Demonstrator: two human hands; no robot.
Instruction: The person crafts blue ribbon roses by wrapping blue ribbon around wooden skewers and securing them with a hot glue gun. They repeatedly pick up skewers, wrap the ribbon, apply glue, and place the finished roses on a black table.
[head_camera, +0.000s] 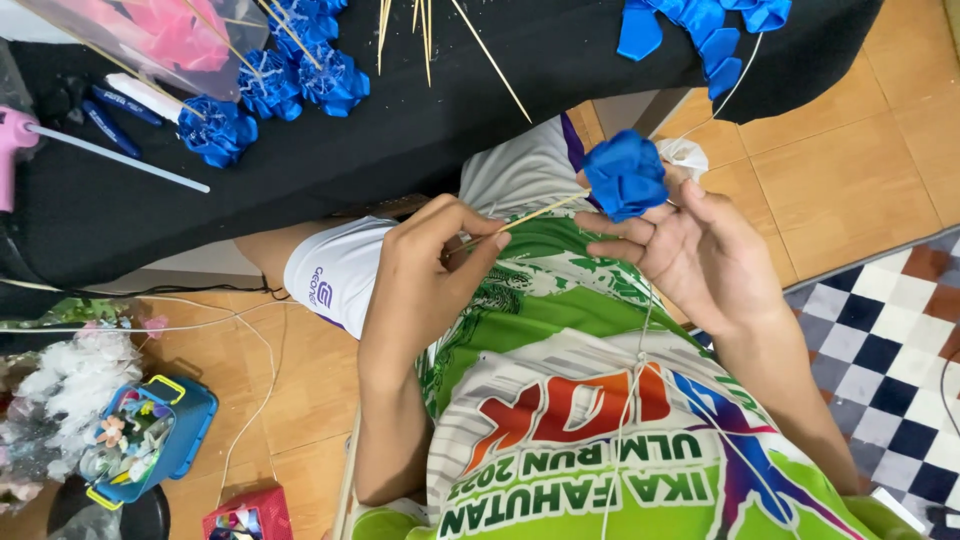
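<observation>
Item, in hand: blue ribbon rose (626, 173), a folded satin flower head mounted on a thin wooden skewer (520, 220). It sits in front of the near edge of the black-covered bench (400, 120), above the person's lap.

Right hand (695, 250): fingers half curled around the base of the rose, thumb and fingertips supporting it from below; a thin white thread (640, 340) hangs down from the rose across the green printed shirt.

Left hand (430, 265): thumb and forefinger pinched on the lower end of the skewer, which slants up and to the right into the rose.

On the bench, left of the rose: four finished blue roses (280, 85) on sticks, lying in a row beside clear wrapping with a pink flower (175, 35); a pink glue gun (15, 140) at the far left edge; loose skewers (425, 30) near the middle. A strip of blue ribbon petals (700, 30) lies above the rose.

On the tiled floor, well left of the rose: a blue box (150, 440) of small flowers and a white fluffy bunch (70, 385). A checked mat (880, 340) lies to the right of the rose.
</observation>
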